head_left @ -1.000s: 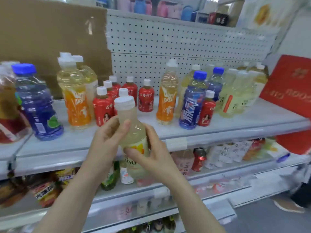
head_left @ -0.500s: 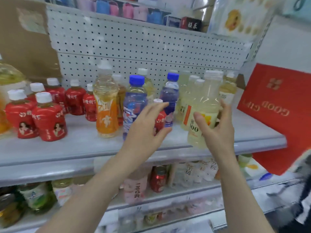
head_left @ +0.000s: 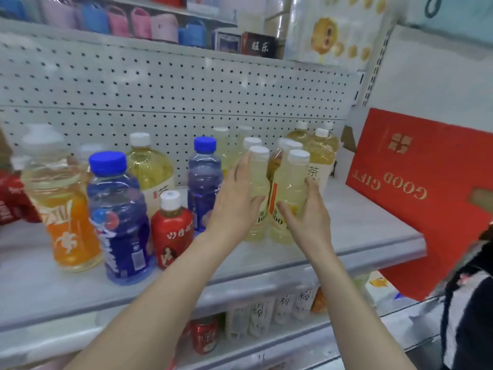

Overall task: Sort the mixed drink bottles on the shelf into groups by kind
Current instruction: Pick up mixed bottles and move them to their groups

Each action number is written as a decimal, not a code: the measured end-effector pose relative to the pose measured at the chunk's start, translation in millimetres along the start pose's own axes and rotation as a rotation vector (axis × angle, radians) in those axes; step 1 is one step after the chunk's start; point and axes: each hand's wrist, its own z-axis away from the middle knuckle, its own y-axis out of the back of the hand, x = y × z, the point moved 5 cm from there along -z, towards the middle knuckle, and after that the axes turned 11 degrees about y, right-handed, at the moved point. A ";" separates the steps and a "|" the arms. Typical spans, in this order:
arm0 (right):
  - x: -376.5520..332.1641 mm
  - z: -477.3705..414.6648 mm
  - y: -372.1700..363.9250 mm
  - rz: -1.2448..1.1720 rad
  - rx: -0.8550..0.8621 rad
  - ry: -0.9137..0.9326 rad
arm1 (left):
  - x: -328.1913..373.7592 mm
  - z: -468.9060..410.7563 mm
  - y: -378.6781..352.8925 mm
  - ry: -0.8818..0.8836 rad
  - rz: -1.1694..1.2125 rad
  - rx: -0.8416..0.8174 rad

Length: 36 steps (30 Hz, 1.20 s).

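Note:
My right hand [head_left: 306,217] grips a pale yellow bottle [head_left: 292,188] with a white cap, standing on the grey shelf [head_left: 360,231] among like bottles. My left hand [head_left: 234,201] lies flat, fingers straight, against the neighbouring pale yellow bottle [head_left: 258,182]. To the left stand a blue-capped blue bottle [head_left: 204,180], a small red bottle [head_left: 172,231], a larger blue bottle [head_left: 120,217], an orange bottle [head_left: 66,209] and a yellow tea bottle [head_left: 150,169]. More yellow tea bottles [head_left: 321,153] stand behind on the right.
A red box marked GOOD GIFT [head_left: 426,188] leans at the shelf's right end. White pegboard [head_left: 173,97] backs the shelf. The lower shelf holds a red can [head_left: 204,337] and pale bottles [head_left: 266,313]. More red bottles [head_left: 10,198] sit at the far left.
My right hand carried the pale yellow bottle to the right and stood it on the shelf beside its kind. My left hand let go of it and now touches the neighbouring bottle.

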 end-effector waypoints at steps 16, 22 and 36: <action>21.3 -159.8 36.2 -0.059 -0.198 0.228 | 39.4 -12.1 -12.4 -0.312 -0.148 0.439; 21.5 -216.0 -15.4 -0.096 -0.673 0.221 | 56.5 -9.5 -51.1 -0.284 -0.321 0.425; 24.8 -235.3 50.3 -0.113 -0.267 0.290 | 59.4 -9.4 -58.3 -0.183 -0.426 0.418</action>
